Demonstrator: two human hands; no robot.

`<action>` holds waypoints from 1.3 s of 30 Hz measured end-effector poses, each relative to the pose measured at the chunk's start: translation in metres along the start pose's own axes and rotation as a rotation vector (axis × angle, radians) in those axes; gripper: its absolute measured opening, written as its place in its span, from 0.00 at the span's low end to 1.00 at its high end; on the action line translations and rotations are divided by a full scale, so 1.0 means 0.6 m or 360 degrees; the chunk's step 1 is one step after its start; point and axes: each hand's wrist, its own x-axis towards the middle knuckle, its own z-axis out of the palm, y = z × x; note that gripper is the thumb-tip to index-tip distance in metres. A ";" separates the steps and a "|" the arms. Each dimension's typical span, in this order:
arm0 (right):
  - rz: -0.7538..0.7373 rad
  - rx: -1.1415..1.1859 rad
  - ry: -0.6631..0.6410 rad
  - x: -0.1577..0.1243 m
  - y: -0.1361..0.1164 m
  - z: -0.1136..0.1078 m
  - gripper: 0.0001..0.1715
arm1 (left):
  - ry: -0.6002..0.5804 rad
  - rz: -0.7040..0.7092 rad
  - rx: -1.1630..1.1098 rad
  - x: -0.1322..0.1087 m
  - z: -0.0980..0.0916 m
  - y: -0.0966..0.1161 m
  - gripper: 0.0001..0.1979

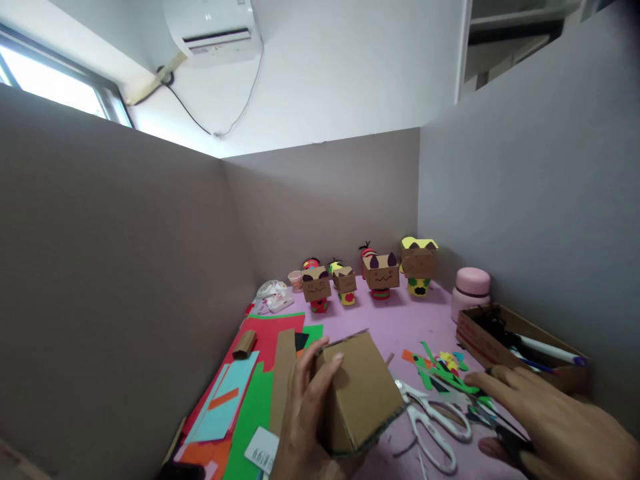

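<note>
At four o'clock the right hand, cut off by the view's edge, curls around black scissors; I can't tell how firmly. At six, the left hand clasps a cardboard box, underside hidden. White scissors crowd its four o'clock corner. Toward twelve, purple tabletop gives room before four figures.

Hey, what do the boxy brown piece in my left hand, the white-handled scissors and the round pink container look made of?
The boxy brown piece in your left hand: matte, probably corrugated cardboard, judging by its tan faces and ragged edges.
White-handled scissors: probably plastic handles, smooth and uniformly white.
Round pink container: smooth, with a soft sheen; painted metal or plastic, its even colour leaves that open.
</note>
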 end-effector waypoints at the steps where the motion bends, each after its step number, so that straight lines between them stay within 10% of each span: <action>1: 0.0030 -0.0025 -0.0047 -0.003 0.002 0.006 0.29 | 0.0112 0.0158 0.0124 0.001 0.002 -0.002 0.38; 5: -0.0047 -0.0058 -0.0054 0.004 -0.006 0.003 0.32 | 0.0333 0.0572 0.0447 0.005 0.010 -0.017 0.45; 15: -0.0081 0.0246 -0.0090 0.043 -0.017 -0.023 0.31 | 0.0447 0.0704 0.0555 0.004 0.008 -0.019 0.49; 39: 0.0051 0.0346 -0.0066 0.036 -0.027 0.004 0.44 | 0.0566 0.0467 0.0502 0.015 0.004 -0.010 0.48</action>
